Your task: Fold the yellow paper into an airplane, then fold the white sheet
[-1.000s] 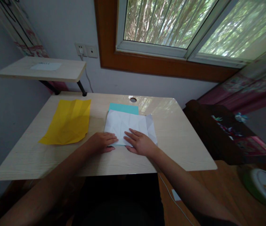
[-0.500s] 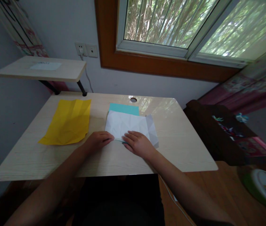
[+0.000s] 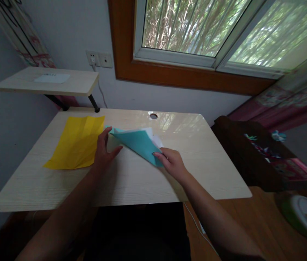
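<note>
A sheet of paper (image 3: 137,142), teal on one face and white on the other, is folded and tilted up off the desk. My right hand (image 3: 173,162) pinches its lower right corner, thumb on the teal face. At the paper's left end is my left hand (image 3: 104,148), thumb and fingers spread apart; its fingertips are near the teal corner, and whether they touch it I cannot tell. To the left a creased yellow sheet (image 3: 77,143) lies flat on the desk, partly behind my left hand.
The pale wooden desk (image 3: 210,163) has a round cable hole (image 3: 153,116) at the back. A small raised shelf (image 3: 74,81) stands at the back left with a white paper slip on it. A dark cabinet (image 3: 232,145) holding small items is on the right.
The paper, flat and mostly white side up before, is now lifted and turned, showing its teal face. My left hand has opened and moved left and away from me; my right hand grips the right corner.
</note>
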A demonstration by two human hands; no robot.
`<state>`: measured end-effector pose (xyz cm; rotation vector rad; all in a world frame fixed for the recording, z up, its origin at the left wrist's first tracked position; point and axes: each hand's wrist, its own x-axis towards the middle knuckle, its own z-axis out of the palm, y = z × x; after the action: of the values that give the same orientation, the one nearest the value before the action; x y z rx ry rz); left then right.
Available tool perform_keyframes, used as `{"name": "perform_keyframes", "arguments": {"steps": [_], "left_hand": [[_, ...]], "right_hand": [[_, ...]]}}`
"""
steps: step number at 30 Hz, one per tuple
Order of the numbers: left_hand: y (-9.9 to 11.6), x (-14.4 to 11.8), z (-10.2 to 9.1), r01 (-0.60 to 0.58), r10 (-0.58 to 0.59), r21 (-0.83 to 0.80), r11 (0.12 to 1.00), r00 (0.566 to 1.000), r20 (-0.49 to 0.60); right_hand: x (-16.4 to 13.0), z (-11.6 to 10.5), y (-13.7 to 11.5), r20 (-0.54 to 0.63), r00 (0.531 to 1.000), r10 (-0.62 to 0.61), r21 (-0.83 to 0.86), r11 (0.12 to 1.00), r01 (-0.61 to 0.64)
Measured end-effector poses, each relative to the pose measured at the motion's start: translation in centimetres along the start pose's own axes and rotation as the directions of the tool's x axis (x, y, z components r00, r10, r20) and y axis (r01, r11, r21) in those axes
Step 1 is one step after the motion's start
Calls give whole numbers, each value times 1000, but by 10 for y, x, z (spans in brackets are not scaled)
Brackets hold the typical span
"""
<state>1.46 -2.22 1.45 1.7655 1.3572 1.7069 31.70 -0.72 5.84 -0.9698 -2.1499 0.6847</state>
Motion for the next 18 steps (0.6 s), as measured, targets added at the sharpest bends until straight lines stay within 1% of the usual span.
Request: {"name": "perform_keyframes", "arguments": {"steps": [2, 3, 5, 7, 8, 9, 10, 11, 12, 14, 15, 16, 18], "left_hand": [[9, 4, -4, 23, -23, 34, 999, 1000, -8], [14, 7, -7, 25, -24, 59, 998, 1000, -18], [22, 13, -13, 17, -15, 82, 997, 999, -30], [28, 22, -20, 19, -18, 65, 998, 1000, -20], [30, 28, -23, 42, -42, 43, 998, 999, 1], [31, 33, -26, 88, -88, 8, 996, 995, 35], [32, 39, -29, 162, -157, -46, 986, 983, 91], [32, 45, -30, 257, -237, -116, 959, 958, 162], [32, 49, -31, 363, -315, -182, 914, 916, 247], [29, 57, -32, 545, -426, -260, 797, 813, 397], [26, 59, -31, 609, -463, -263, 748, 763, 451], [22, 61, -30, 654, -494, -247, 715, 722, 484], [11, 61, -28, 700, -562, -150, 698, 665, 491]], "right_hand": [[0, -7, 1, -65, 982, 175, 195, 968, -159], [0, -10, 3, -82, 963, 258, 301, 927, -223], [1, -14, 9, -70, 918, 391, 503, 808, -306], [3, -17, 15, -5, 875, 484, 653, 665, -364], [4, -18, 17, 38, 855, 517, 704, 594, -390], [6, -18, 19, 85, 836, 541, 740, 528, -417], [9, -18, 21, 130, 818, 560, 766, 467, -442], [11, -18, 22, 176, 801, 573, 783, 411, -467], [13, -18, 23, 222, 784, 580, 794, 359, -491], [16, -16, 26, 309, 750, 585, 798, 269, -539], [17, -15, 29, 348, 731, 587, 793, 232, -564], [17, -14, 31, 380, 711, 592, 783, 203, -587], [16, -12, 39, 420, 668, 615, 754, 173, -634]]}}
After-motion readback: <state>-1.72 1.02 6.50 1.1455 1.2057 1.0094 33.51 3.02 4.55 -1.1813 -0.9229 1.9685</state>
